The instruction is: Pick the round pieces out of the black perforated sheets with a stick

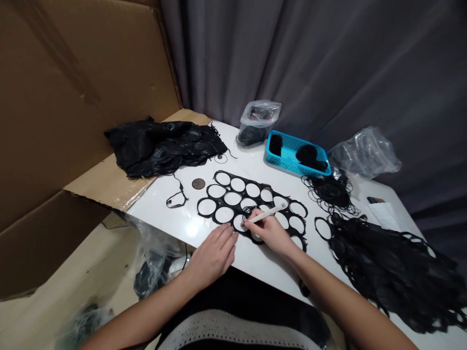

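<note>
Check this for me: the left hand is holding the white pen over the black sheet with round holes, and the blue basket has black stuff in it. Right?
Not quite: the head view shows the right hand holding the white pen over the black sheet with round holes. The blue basket does have black stuff in it.

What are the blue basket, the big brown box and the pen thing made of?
The blue basket looks like shiny plastic, with small holes in its sides. The brown box seems to be dull cardboard, with a flat tan face and tape. The white pen-like tool could be smooth plastic, but I can't be sure.
</note>
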Tool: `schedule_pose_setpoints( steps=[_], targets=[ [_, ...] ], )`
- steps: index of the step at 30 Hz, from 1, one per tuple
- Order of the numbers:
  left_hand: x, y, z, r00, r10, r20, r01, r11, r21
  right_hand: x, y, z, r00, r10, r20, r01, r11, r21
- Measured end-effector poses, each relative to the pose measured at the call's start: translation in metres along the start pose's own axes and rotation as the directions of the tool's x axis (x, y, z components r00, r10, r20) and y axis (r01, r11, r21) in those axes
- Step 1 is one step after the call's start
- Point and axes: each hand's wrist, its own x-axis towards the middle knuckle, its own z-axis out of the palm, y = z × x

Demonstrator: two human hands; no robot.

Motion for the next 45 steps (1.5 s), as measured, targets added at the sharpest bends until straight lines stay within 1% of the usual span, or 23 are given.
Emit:
schedule_pose_setpoints(
  steps=[3,8,10,18,23,26,32,34,35,38,40,42,43,44,45],
  targets=[
    [0.0,0.001,0.0,1.0,-0.002,0.019,0.002,1.0,0.02,-0.005,0.001,0.011,1.0,-0.02,0.0,0.02,1.0,-0.013],
    [0.005,0.002,-0.001,0.996,0.004,0.09,-0.009,0.999,0.051,-0.006,0.001,0.013,0.999,-0.04,-0.01,0.039,0.997,-0.067],
    [0.006,0.001,-0.001,0.995,0.01,0.102,-0.016,0.998,0.056,-0.006,0.003,0.014,0.999,-0.047,-0.013,0.045,0.995,-0.085],
    [0.004,0.0,-0.002,0.996,0.03,0.084,-0.035,0.997,0.062,-0.007,0.006,0.018,0.998,-0.042,-0.039,0.038,0.994,-0.105],
    [0.004,0.0,0.001,0.996,0.047,0.08,-0.052,0.997,0.064,-0.011,0.003,0.02,0.991,-0.123,-0.05,0.11,0.974,-0.197],
    [0.003,-0.001,0.002,0.994,0.058,0.088,-0.064,0.996,0.068,-0.013,0.0,0.019,0.986,-0.166,-0.026,0.155,0.96,-0.234],
    [0.002,-0.002,0.002,0.993,0.065,0.095,-0.069,0.997,0.046,-0.016,-0.007,0.015,0.983,-0.183,0.026,0.183,0.941,-0.284],
    [0.001,-0.002,0.003,0.994,0.069,0.086,-0.073,0.996,0.047,-0.018,-0.003,0.017,0.973,-0.228,0.023,0.222,0.913,-0.343],
    [0.001,-0.003,0.004,0.994,0.068,0.082,-0.071,0.996,0.046,-0.02,0.001,0.02,0.962,-0.271,0.025,0.259,0.887,-0.382],
    [0.0,-0.003,0.005,0.995,0.063,0.073,-0.065,0.997,0.035,-0.024,0.013,0.029,0.901,-0.427,0.079,0.405,0.758,-0.512],
    [0.001,-0.004,0.006,0.996,0.062,0.072,-0.064,0.998,0.025,-0.026,0.018,0.032,0.859,-0.491,0.144,0.476,0.664,-0.576],
    [0.001,-0.004,0.005,0.995,0.055,0.078,-0.056,0.998,0.012,-0.023,0.018,0.026,0.838,-0.515,0.18,0.506,0.611,-0.608],
    [0.001,-0.003,0.004,0.995,0.051,0.081,-0.051,0.999,0.005,-0.019,0.017,0.019,0.837,-0.522,0.163,0.499,0.607,-0.619],
    [0.001,-0.003,0.004,0.995,0.048,0.084,-0.048,0.999,0.001,-0.015,0.015,0.009,0.842,-0.527,0.116,0.473,0.616,-0.631],
    [0.001,-0.003,0.004,0.995,0.043,0.086,-0.043,0.999,-0.002,-0.009,0.012,-0.003,0.85,-0.526,0.036,0.421,0.637,-0.645]
  ],
)
